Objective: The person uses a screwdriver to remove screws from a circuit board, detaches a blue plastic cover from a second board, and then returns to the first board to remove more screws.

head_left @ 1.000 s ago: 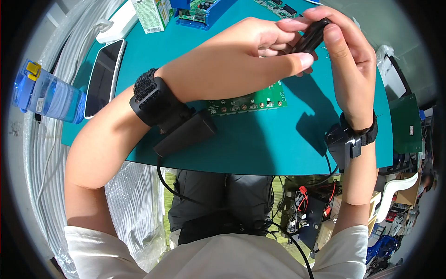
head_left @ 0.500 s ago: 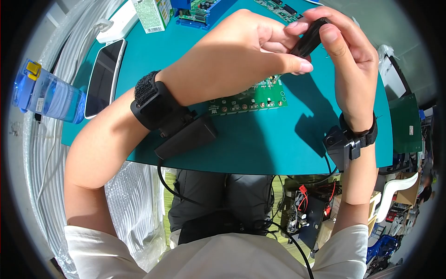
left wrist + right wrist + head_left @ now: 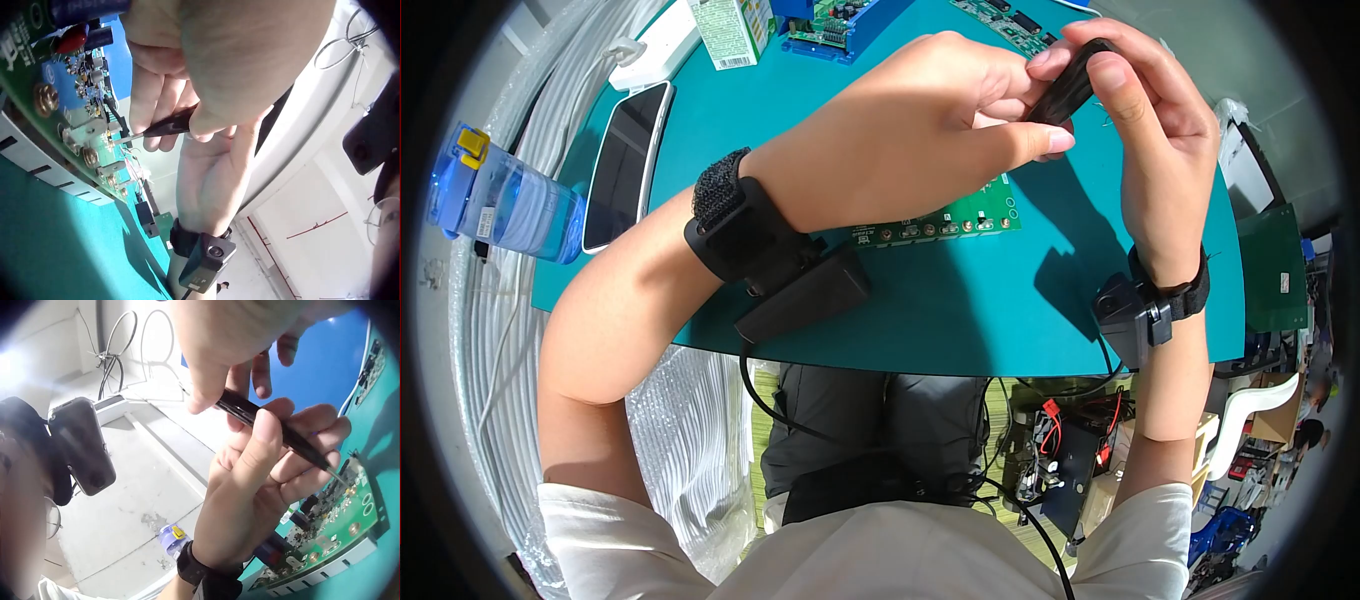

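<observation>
Both hands are on a black-handled screwdriver [image 3: 1068,88] above the table's far right part. The left hand [image 3: 920,125] pinches the lower part of the handle between thumb and fingers. At the upper end, the thumb and fingertips of the right hand [image 3: 1165,130] grip the handle. In the right wrist view the thin metal shaft [image 3: 338,477] slants down to the parts on a green circuit board [image 3: 365,519]. Partly hidden under the left hand in the head view, the board has small screws and metal tabs along its near edge.
A phone [image 3: 628,165], a power strip [image 3: 658,50] and a green-white carton [image 3: 733,32] lie left on the teal table mat [image 3: 900,310]. Behind are a blue-housed board [image 3: 835,30] and another circuit board [image 3: 1005,22]. A water bottle [image 3: 505,200] is at far left.
The left hand has shifted slightly, and its fingers have changed their place on the handle since a second ago. Right thumb and fingers have moved only a little; the screwdriver stays held.
</observation>
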Tool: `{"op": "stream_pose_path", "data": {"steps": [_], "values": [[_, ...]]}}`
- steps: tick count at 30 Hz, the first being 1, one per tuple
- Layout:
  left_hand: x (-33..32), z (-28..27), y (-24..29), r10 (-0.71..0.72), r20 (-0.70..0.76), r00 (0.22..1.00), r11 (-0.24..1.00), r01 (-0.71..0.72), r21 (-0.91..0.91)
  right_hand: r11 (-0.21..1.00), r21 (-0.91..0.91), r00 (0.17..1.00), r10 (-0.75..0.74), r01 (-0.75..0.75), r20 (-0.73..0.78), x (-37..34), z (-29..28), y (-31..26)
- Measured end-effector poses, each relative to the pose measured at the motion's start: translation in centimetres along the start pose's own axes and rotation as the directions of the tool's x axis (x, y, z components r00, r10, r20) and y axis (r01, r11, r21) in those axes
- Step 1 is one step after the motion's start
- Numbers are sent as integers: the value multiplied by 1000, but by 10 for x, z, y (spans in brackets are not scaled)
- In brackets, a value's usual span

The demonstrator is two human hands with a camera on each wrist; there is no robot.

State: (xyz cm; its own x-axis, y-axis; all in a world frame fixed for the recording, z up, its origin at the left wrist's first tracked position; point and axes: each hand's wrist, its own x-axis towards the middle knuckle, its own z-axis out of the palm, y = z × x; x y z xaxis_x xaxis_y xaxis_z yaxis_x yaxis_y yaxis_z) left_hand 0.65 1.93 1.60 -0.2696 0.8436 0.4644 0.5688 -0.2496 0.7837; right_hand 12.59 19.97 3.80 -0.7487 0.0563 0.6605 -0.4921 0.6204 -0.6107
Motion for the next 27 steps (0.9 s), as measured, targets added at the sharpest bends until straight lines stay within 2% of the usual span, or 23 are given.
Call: {"op": "stream_pose_path", "data": {"steps": [5, 7, 8, 11, 15, 17, 21, 27], "values": [[0, 1, -3, 25, -20, 999, 999, -26, -40, 999, 18, 999, -40, 39, 20, 0, 9, -4], [0, 2, -3, 32, -31, 999, 998, -34, -57, 952, 226, 978, 208, -205, 9, 0, 20, -21], [0, 2, -3, 23, -26, 999, 995, -26, -98, 958, 256, 990, 109, -127, 84, -1, 14, -12], [0, 2, -3, 18, -17, 1000, 991, -20, -131, 963, 251, 995, 86, -96, 50, -4, 17, -5], [0, 2, -5, -3, -7, 1000, 990, 2, -142, 949, 263, 985, 168, -175, 50, -3, 10, -1], [-1, 1, -6, -10, 2, 1000, 990, 10, -140, 984, 170, 998, 34, -44, 59, -1, 3, 7], [-1, 1, -3, 4, 9, 1000, 990, -3, -144, 993, 112, 996, 13, -23, 84, -1, -5, 10], [0, 2, -6, 11, 16, 1000, 985, -8, -174, 992, 97, 993, 64, -74, 101, -2, -8, 10]]}}
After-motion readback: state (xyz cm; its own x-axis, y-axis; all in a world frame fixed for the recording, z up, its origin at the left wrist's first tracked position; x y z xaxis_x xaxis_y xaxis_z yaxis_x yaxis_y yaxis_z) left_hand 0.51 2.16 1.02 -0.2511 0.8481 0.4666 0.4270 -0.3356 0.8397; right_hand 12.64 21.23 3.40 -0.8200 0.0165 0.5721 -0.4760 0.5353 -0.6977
